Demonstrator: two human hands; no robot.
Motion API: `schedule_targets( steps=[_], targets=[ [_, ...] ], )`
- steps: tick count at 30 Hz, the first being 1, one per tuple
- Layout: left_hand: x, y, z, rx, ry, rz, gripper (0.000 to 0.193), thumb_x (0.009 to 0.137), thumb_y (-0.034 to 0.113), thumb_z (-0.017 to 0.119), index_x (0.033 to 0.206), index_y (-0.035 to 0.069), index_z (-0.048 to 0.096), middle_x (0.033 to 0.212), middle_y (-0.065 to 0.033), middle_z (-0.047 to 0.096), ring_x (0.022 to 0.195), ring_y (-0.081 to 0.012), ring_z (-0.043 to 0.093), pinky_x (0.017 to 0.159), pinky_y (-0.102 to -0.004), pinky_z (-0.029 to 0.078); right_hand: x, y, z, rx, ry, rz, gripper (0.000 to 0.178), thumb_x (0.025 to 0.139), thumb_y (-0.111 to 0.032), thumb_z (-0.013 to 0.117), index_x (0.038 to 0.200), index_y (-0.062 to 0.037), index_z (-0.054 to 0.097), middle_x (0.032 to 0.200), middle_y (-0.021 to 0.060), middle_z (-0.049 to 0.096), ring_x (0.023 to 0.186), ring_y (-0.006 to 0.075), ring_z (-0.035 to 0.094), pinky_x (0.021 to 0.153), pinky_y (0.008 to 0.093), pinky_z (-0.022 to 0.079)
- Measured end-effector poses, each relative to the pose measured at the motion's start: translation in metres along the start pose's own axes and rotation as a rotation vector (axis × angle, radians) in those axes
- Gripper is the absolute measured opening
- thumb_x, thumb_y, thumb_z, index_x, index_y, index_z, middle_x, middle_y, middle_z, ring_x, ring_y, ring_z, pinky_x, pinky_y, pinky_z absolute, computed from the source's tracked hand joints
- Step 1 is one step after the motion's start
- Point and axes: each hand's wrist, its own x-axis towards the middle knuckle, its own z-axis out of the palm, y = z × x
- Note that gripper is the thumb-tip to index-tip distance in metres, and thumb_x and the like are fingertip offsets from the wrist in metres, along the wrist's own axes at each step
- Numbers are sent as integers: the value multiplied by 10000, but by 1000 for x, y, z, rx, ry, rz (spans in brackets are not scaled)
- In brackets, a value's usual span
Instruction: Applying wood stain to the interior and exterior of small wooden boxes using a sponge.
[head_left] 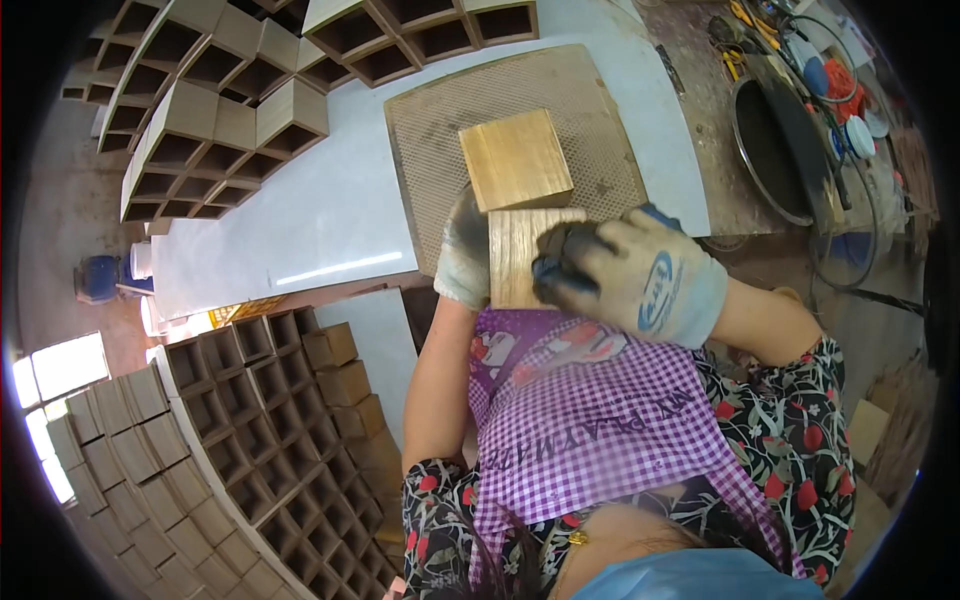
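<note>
In my left hand (463,250), gloved and partly hidden behind the wood, I hold a pale wooden box (510,265) by its left side, close to my apron. My right hand (630,270), in a whitish glove with dark, worn fingertips, lies across the box's right side. Its fingers are curled and pressed against the grained face; whatever may be under them is hidden. Just beyond stands a second, yellower wooden box (516,158) on a brown textured mat (420,130), its smooth square face turned up.
Open wooden boxes (215,130) are stacked at the far left of the white tabletop (350,230). More boxes (240,410) stand in rows at the lower left. A round dark basin (765,150), cables and tools lie at the right.
</note>
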Motion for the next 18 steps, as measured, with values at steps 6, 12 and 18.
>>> schedule_targets(
  steps=[6, 12, 18],
  targets=[
    [5, 0, -8, -317, -112, -67, 629, 975, 453, 560, 1401, 13, 416, 1361, -135, 527, 1227, -273, 558, 1018, -432, 512, -9, -9, -3, 209, -4, -120, 298, 788, -315, 641, 1085, -327, 666, 1071, -12, 642, 951, 149, 607, 734, 304, 492],
    [-4, 6, 10, 218, -83, 49, 570, 985, 387, 540, 1421, 44, 409, 1413, -122, 489, 1285, -258, 508, 1057, -442, 469, 20, 36, 23, 244, 176, 322, 318, 840, -196, 635, 1154, -151, 652, 1027, 89, 656, 937, 283, 653, 840, 428, 524],
    [-1, -5, -5, 62, 39, 77, 853, 834, 644, 652, 1444, 104, 402, 1439, -79, 473, 1329, -272, 457, 1114, -447, 410, -26, -18, 2, 258, -50, 12, 258, 881, -277, 587, 1108, -235, 703, 1068, 44, 668, 920, 194, 661, 803, 345, 547]
  ],
)
